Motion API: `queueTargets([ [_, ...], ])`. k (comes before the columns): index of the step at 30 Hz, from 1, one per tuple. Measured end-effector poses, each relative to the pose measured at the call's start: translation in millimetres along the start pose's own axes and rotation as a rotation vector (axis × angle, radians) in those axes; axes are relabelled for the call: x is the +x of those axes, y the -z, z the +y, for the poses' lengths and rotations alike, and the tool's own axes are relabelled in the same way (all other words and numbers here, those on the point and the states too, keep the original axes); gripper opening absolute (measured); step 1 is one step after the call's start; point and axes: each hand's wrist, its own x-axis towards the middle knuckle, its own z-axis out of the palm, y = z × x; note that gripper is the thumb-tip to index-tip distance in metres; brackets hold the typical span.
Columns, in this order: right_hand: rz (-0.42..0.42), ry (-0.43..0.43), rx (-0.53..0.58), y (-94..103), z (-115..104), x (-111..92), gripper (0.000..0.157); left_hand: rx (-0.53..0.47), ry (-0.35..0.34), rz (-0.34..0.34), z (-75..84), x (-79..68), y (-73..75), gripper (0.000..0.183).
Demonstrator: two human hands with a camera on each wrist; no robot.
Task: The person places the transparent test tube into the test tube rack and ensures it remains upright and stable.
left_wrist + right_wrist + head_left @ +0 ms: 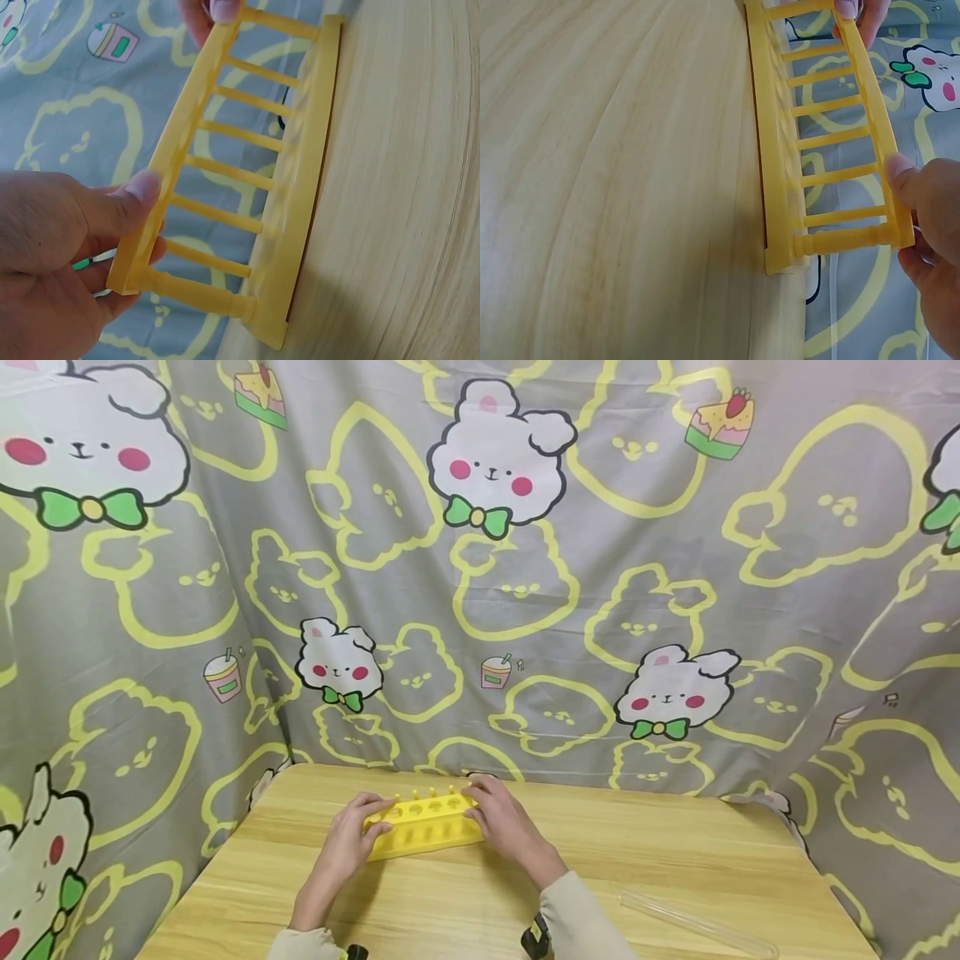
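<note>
The work in hand looks only partly done: the yellow rack (427, 832) stands upright and in one piece near the far edge of the wooden surface (442, 914), yet neither hand has let it go, so its release seems to be what is left. The left hand (348, 833) pinches one end of its top plate between thumb and curled fingers, and the right hand (504, 822) holds the opposite end the same way, both closed only as far as the plate allows. No tube shows in the rack; a clear tube (697, 927) lies flat on the surface at the near right, well apart from it and held by neither hand, so any filling appears not yet begun. The rack's long axis runs from left to right across the person's front, slanted a little so that its right end sits farther away than its left. Its holes (416, 809) face up, and a row of short pegs (433, 792) points up along the far side. Slim posts (229, 172) join the top plate to the base; whether the whole base touches the surface is hard to tell from these angles.
</note>
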Motion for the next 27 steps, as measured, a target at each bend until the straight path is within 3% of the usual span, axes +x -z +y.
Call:
queueTargets([
  [10, -0.025, -0.034, 0.02, 9.1, 1.5, -9.7, 0.028, -0.027, 0.011, -0.016, 3.7, 1.7, -3.4, 0.035],
  [17, -0.023, -0.044, 0.02, 12.4, 1.8, -16.1, 0.029, -0.023, -0.016, 0.008, 6.2, 1.8, -5.9, 0.034],
  [27, -0.016, -0.054, 0.014, 20.4, 2.0, -25.2, 0.03, -0.039, -0.018, -0.021, 13.5, 2.2, -10.4, 0.034],
])
